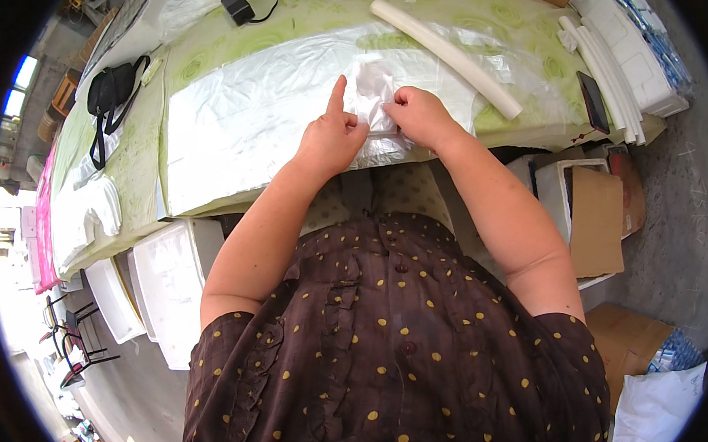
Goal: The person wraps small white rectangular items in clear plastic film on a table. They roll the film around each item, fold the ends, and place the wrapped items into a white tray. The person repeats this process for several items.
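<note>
A crumpled piece of thin white plastic film (373, 91), perhaps a bag, stands up between my hands near the table's front edge. My left hand (332, 141) is at its left side, index finger pointing away from me, the thumb and other fingers curled against the film's lower edge. On the other side, my right hand (422, 118) pinches the film between thumb and curled fingers. Beneath both hands lies a wide, shiny white plastic sheet (246, 125), spread over the green patterned tablecloth (202, 58).
A long white roll (449, 58) lies beyond my right hand. A phone (592, 102) and several white tubes (602, 74) are at the right. A black bag (112, 89) rests at the left. Below the table stand white bins (172, 287) and a cardboard box (597, 224).
</note>
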`<state>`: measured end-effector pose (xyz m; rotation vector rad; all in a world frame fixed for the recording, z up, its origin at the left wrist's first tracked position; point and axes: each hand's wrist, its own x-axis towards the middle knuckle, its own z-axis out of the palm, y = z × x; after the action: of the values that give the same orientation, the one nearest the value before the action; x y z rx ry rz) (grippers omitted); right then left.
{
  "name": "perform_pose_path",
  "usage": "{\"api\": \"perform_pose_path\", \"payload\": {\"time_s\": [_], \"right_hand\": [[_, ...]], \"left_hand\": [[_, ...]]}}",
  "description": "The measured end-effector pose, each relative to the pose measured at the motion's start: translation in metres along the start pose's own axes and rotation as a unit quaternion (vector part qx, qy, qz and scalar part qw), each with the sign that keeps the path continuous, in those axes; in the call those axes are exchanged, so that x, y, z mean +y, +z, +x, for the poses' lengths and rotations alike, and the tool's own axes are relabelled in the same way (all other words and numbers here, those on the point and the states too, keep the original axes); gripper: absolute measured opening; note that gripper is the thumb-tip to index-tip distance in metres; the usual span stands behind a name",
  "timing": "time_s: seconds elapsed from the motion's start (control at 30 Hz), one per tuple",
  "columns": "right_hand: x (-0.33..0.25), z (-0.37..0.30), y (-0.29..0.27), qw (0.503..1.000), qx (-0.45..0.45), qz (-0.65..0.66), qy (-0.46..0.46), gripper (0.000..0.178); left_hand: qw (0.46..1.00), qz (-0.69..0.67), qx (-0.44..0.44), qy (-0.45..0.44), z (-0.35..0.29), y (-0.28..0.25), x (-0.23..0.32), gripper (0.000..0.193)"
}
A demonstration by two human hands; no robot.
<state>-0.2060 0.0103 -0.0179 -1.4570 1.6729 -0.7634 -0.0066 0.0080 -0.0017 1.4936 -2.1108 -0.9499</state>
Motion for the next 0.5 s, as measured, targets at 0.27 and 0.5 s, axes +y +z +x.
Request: {"api": "perform_pose_path", "payload": {"time_s": [0.27,0.5], "right_hand": [[0.007,0.013,0.002,0.999,0.009,0.006,0.046,0.030],[0.009,0.004,0.006,0.997,0.072,0.003,0.021,0.039]], "left_hand": [[0.925,0.254,0.044,0.278,0.001,0.007,-0.002,0.086],[0.936,0.272,-0.060,0.217,0.035,0.013,-0.008,0.089]]}}
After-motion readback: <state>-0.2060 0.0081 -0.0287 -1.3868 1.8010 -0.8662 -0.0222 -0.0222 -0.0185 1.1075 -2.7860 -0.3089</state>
